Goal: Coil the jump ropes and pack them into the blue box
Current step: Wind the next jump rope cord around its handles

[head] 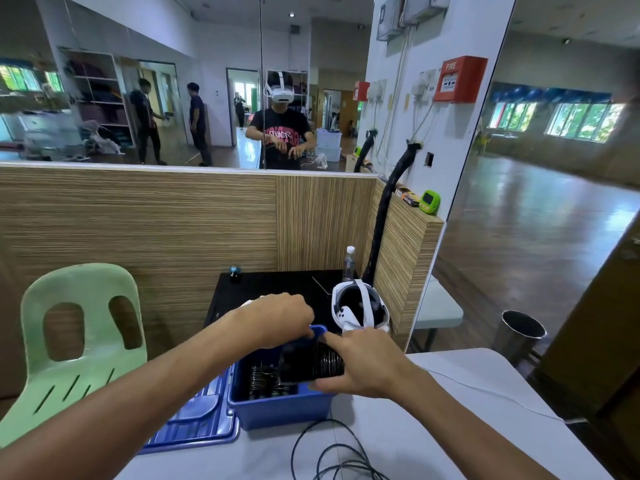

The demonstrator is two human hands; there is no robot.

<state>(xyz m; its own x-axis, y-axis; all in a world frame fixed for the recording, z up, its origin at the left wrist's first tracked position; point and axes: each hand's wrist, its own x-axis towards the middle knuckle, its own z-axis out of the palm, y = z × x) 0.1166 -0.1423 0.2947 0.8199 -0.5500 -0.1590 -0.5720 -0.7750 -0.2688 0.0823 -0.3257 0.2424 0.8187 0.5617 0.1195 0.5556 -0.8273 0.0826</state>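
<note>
Green chair (81, 336) far left, not involved. Blue lid (197, 419) flat on worktop (450, 427), off box. Left hand (282, 318) over back edge of blue box (277, 407), fingers curled down; what they hold hidden, cannot tell. Coiled ropes (265, 381) already lie inside box, so part packed. Black coiled bundle (311, 362) held above box opening, right hand (363, 365) gripping its right end. Likely going in now. Loose dark rope (332, 455) uncoiled on worktop in front of box: work left. White headset (360, 306) behind.
</note>
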